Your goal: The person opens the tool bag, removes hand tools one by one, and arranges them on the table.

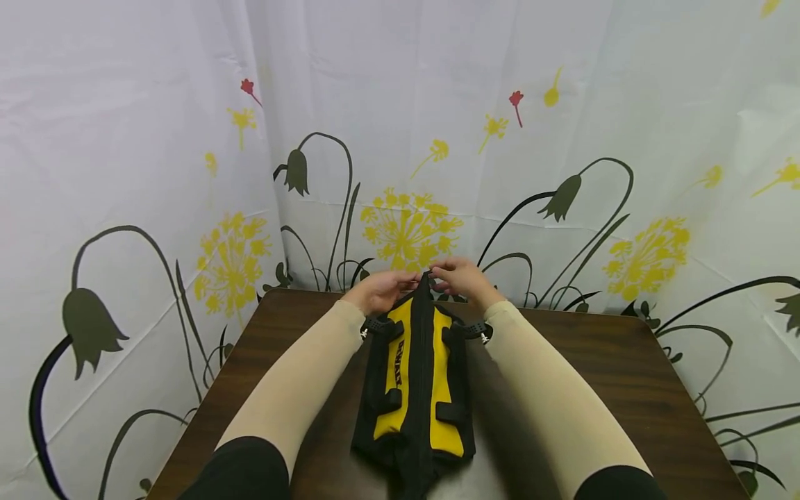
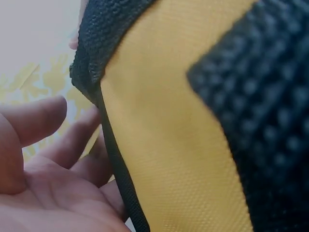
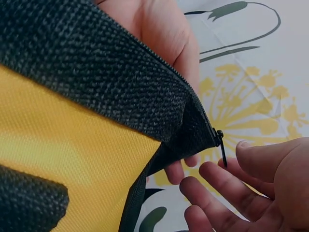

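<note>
A black and yellow zip-top tool bag [image 1: 440,375] lies lengthwise in front of me, its far end between my hands. My left hand [image 1: 378,289] is at the left of that end, palm up and fingers loosely bent. In the left wrist view its thumb stands apart from the bag, while the fingertips reach behind the black edge. My right hand [image 1: 464,280] is at the right of the same end. The right wrist view has the zipper pull [image 3: 223,153] hanging from the zip's end, close to the right thumb and fingertips, which stand apart around it.
The bag stands on a dark brown wooden table [image 1: 600,389]. A white curtain [image 1: 437,83] with printed flowers hangs behind and along both sides. Black webbing straps [image 1: 451,412] run on the bag's sides, near my wrists.
</note>
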{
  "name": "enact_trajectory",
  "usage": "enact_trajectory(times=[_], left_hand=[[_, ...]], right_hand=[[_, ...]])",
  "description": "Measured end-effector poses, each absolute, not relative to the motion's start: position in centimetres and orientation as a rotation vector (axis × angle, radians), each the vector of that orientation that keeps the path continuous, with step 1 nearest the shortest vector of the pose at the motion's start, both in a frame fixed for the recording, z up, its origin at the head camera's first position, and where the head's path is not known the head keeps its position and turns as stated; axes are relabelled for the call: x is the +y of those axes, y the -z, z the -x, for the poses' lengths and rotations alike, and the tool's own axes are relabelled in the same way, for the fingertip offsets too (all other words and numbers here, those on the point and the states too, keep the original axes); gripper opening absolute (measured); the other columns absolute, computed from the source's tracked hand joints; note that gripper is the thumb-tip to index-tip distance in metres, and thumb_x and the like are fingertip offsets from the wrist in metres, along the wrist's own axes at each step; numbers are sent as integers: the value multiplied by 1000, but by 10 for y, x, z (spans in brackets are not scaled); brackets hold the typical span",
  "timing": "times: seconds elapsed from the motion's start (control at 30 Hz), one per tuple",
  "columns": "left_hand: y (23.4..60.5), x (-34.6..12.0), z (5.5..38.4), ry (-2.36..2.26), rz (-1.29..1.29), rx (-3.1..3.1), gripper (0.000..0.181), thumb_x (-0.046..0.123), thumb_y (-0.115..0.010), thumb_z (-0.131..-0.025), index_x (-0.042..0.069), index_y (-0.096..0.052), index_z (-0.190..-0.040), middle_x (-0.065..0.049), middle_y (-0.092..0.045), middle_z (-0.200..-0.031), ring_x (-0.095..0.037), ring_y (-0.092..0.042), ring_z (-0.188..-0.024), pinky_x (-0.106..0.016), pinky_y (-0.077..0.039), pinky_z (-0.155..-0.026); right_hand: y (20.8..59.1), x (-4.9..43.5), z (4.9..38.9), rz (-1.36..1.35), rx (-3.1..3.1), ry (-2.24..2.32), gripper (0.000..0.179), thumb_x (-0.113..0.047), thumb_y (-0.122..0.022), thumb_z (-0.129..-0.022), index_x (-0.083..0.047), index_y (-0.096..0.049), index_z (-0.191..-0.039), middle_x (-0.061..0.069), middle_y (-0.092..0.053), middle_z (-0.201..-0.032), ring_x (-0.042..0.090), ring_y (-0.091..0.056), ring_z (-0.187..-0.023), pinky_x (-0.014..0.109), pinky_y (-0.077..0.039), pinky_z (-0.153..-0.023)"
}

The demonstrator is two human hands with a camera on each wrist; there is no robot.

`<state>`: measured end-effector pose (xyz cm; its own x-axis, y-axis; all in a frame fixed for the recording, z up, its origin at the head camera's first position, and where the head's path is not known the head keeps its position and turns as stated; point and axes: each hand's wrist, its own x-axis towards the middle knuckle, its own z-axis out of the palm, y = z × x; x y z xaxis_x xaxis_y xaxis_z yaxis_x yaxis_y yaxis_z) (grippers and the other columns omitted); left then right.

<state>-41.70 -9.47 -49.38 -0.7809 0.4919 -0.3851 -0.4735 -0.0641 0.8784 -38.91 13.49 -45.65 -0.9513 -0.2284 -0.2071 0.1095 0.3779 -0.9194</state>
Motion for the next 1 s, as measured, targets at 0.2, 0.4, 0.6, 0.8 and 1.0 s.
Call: enact_trajectory(times=[0.2, 0.4, 0.6, 0.8, 1.0], left_hand=[[498, -94, 418, -1895, -19, 1529, 26, 29, -55, -116, 18, -76, -107, 2, -72, -105, -18, -67, -102, -33, -57, -90], [497, -88, 419, -1885, -31, 1514, 34, 29, -52, -117, 8, -65, -139, 2, -74, -107, -16, -69, -99, -31, -60, -87], [499, -86, 422, -1880, -28, 1482, 29, 27, -48, -117, 10, -64, -135, 2, -70, -104, -12, -68, -90, -28, -59, -82], [504, -85, 426, -1902, -13, 1468, 22, 23, -48, -117, 14, -68, -123, 1, -69, -106, -12, -68, -89, -28, -60, -80], [506, -82, 428, -1898, 12, 1496, 20, 23, -52, -116, 15, -70, -112, 1, -68, -96, -12, -64, -81, -27, -58, -75]], right_hand=[[462, 132, 390, 111, 2371, 1614, 34, -28, -65, -111, -10, -72, -140, 16, -68, -147, 37, -72, -125, 49, -57, -109], [464, 129, 392, 100, 2384, 1670, 24, -23, -71, -108, -7, -79, -124, 11, -76, -117, 35, -73, -106, 36, -61, -89], [462, 130, 391, 28, 2291, 1734, 22, -20, -72, -107, -2, -79, -117, 5, -74, -103, 14, -61, -75, 27, -52, -71], [463, 130, 390, -16, 2180, 1807, 23, -18, -73, -106, 1, -77, -119, -1, -71, -92, 10, -49, -62, 25, -42, -62], [464, 133, 389, -31, 2212, 1784, 15, -16, -72, -106, -5, -78, -115, 0, -72, -91, 10, -43, -57, 25, -38, -58]])
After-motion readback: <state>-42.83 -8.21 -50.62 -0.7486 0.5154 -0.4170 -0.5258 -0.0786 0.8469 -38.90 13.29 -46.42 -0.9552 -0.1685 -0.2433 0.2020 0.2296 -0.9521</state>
